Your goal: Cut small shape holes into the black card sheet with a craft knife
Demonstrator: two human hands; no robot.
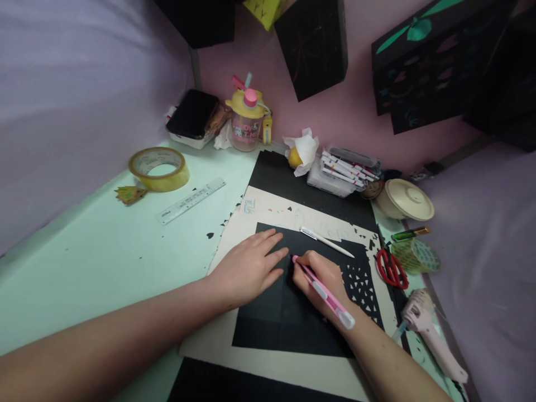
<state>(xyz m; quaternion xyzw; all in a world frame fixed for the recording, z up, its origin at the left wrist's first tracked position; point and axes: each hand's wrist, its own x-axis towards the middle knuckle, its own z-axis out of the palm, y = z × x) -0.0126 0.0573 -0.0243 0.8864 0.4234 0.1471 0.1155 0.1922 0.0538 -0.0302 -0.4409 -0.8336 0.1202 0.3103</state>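
A black sheet (268, 324) lies on a white board (226, 349), with many small triangular cut-outs along its right part. My left hand (247, 268) rests flat on the sheet's left side, fingers spread and holding nothing. In my right hand (320, 276) is a pink pen-like cutter (326, 296), its tip touching the sheet just right of my left fingertips. Above my right hand, a white pen (326, 242) lies across the sheet's upper edge. Small black scraps (372, 240) are scattered on the board.
Left of the board are a clear ruler (191, 202) and a yellow tape roll (161, 170). Behind stand a yellow-lidded cup (247, 123) and a box of markers (343, 173). Red scissors (391, 269), another tape roll (416, 255) and a pink glue gun (431, 335) lie at the right.
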